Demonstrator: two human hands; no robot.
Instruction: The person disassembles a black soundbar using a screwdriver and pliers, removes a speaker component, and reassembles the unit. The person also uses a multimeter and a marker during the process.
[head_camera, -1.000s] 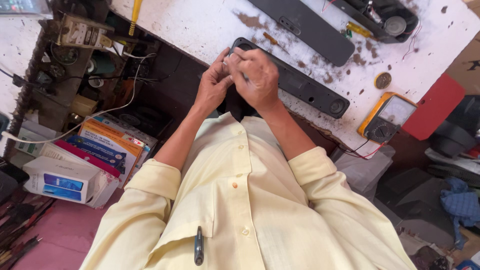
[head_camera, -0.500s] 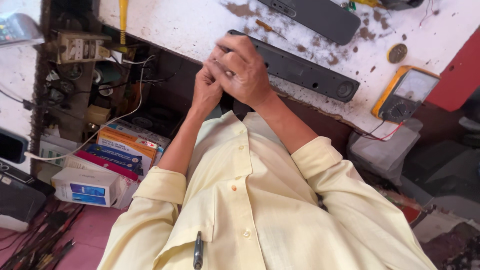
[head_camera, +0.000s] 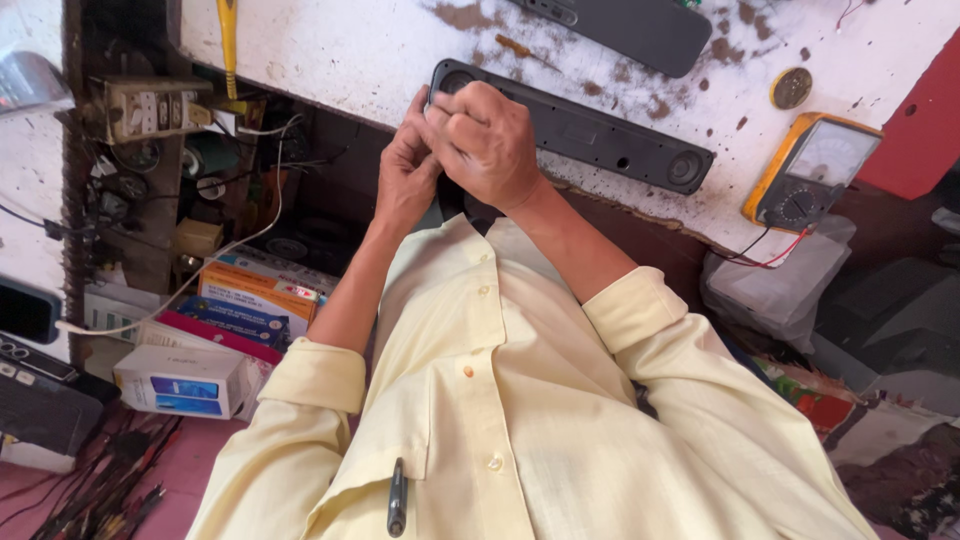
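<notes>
**Both hands bunched at the near end of the speaker bar**

Since the earlier frame your hands have barely shifted; they sit a little lower against the bar, and the view has swung so the multimeter now shows whole. Your right hand (head_camera: 487, 140) lies curled over your left hand (head_camera: 407, 172), fingers closed, both pressed together at one end of the black speaker bar (head_camera: 590, 135). Whatever small part the fingers pinch is covered by the knuckles, so you cannot tell what the grip holds, or whether it holds anything beyond the bar's end cap.

The speaker bar lies flat on the white table (head_camera: 340, 50), its long axis running away from your hands toward the multimeter (head_camera: 808, 172); the round driver at its far end shows clearly, while the near end is hidden under your fingers. Your right hand is the one directly over the bar; the left sits just beside it, off the table edge.

Beyond the speaker bar, a second dark bar (head_camera: 625, 25) is cut off by the top of the view. A coin-like disc (head_camera: 791, 88) lies near the multimeter. On the other side of the bar from the multimeter, below the table edge, stacked cardboard boxes (head_camera: 230, 310) and tangled wires are hard to sort out.
</notes>
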